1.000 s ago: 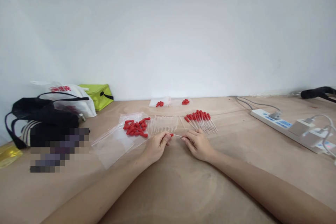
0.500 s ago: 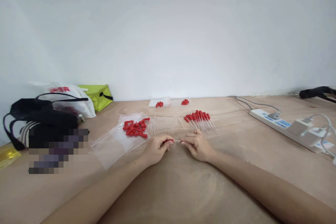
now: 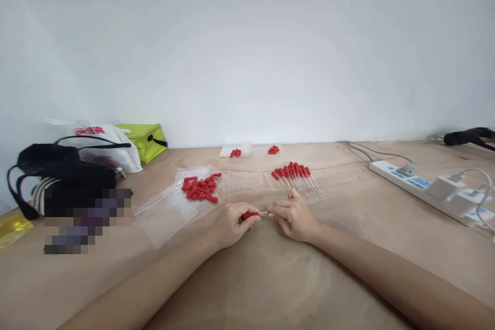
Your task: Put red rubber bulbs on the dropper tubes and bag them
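Note:
My left hand [image 3: 233, 225] pinches a red rubber dropper bulb [image 3: 249, 215] between thumb and fingers. From the bulb's right end a thin clear dropper tube [image 3: 263, 213] runs to my right hand [image 3: 293, 216], whose closed fingers grip its other end. How deep the tube sits in the bulb I cannot tell. Loose red bulbs [image 3: 199, 189] lie on a clear zip bag [image 3: 166, 224] beyond my left hand. A row of bare clear tubes [image 3: 240, 183] is laid out ahead. Beyond my right hand, several droppers [image 3: 297, 174] with red bulbs on their tubes lie side by side.
Two small bags with red bulbs [image 3: 235, 153] lie near the wall. At left are a black bag [image 3: 77, 172], a white plastic bag [image 3: 116, 154] and a lime-green bag [image 3: 145, 142]. A power strip [image 3: 402, 178] with plugs and cables is on the right.
My left hand has shifted slightly down and turned, so more of the red bulb shows. My right hand stays nearly in place, still gripping the tube.

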A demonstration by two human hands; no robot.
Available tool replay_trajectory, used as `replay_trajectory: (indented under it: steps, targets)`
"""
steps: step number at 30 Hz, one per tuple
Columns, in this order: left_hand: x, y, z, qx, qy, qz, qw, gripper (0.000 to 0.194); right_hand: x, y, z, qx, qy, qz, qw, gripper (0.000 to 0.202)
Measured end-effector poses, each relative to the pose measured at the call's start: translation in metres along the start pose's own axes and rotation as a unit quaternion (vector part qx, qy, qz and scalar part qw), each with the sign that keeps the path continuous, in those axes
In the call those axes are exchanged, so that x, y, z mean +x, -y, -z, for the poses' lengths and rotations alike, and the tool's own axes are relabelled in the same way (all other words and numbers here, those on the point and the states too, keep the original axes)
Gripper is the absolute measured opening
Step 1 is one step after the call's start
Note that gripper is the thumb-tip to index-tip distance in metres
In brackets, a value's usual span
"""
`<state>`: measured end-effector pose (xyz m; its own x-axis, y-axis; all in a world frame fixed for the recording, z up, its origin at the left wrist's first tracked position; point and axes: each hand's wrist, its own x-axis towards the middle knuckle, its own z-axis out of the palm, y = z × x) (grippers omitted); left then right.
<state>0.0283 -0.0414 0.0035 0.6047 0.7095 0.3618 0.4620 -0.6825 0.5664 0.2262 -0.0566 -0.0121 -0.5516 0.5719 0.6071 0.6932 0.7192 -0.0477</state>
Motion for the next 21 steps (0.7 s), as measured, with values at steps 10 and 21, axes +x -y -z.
replay_trajectory:
  steps: [10, 21]
  targets:
    - [-0.001, 0.002, -0.001, -0.024, 0.012, 0.001, 1.000, 0.017, 0.003, 0.011, -0.007, 0.044, 0.011, -0.039, 0.998, 0.021]
    - [0.003, 0.014, 0.004, -0.058, 0.004, 0.059, 0.997, 0.019, 0.017, 0.010, 0.009, -0.052, 0.065, 0.001, 0.997, 0.017]
